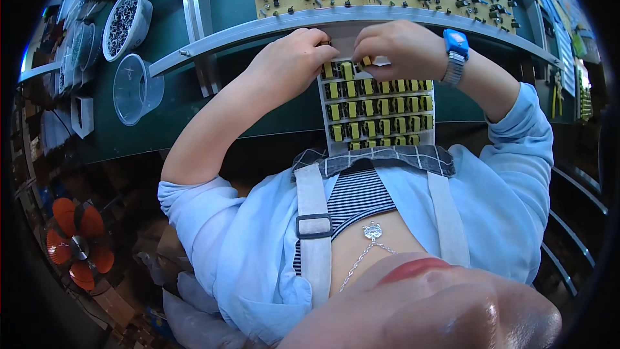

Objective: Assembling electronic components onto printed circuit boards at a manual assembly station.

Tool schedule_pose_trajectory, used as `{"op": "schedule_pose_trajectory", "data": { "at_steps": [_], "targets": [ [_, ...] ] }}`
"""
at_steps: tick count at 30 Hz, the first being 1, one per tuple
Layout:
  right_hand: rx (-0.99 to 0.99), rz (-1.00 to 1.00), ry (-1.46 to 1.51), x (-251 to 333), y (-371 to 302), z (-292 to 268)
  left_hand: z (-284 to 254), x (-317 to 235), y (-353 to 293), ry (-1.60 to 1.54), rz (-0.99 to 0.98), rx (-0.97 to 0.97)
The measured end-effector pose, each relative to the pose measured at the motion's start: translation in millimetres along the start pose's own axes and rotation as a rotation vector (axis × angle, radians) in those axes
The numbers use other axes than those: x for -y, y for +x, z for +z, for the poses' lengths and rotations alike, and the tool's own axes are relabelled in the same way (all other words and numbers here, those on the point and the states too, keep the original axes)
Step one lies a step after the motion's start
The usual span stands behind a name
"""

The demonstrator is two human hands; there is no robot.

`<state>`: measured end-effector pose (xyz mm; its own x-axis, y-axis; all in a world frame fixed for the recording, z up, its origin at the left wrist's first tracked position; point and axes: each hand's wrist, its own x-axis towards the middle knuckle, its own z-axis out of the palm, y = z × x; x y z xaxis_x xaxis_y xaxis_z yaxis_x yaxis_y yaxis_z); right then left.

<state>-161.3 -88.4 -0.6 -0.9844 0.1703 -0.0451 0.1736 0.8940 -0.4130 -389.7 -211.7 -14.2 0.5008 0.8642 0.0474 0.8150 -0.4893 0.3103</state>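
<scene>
A white tray holds several rows of small yellow-and-black transformers, standing in front of my body. Over its far left corner my left hand is closed, fingertips pinched together; a small dark bit shows at them, but what it is I cannot make out. At the far edge of the tray, my right hand has its fingers curled around a transformer, which is partly hidden by them. A watch with a blue face is on my right wrist.
Beyond a metal rail lies a tan circuit board panel crowded with upright components. To the left are a white tub of small dark metal parts and a clear plastic tub on the green bench. An orange fan stands lower left.
</scene>
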Motion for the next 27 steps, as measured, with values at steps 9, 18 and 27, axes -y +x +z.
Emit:
{"op": "schedule_pose_trajectory", "data": {
  "at_steps": [9,18,27],
  "targets": [
    [-0.514,0.047,-0.029,-54.3,75.6,-76.4,-2.2,15.4,-10.8,-0.149,-0.019,0.002],
    [-0.387,0.075,-0.351,-67.7,104.5,-77.3,-34.7,17.5,-25.7,-0.358,-0.023,-0.168],
    [-0.305,0.145,-0.309,-63.5,109.0,-83.6,-80.0,50.4,2.2,-0.333,-0.077,-0.521]
  ]
}}
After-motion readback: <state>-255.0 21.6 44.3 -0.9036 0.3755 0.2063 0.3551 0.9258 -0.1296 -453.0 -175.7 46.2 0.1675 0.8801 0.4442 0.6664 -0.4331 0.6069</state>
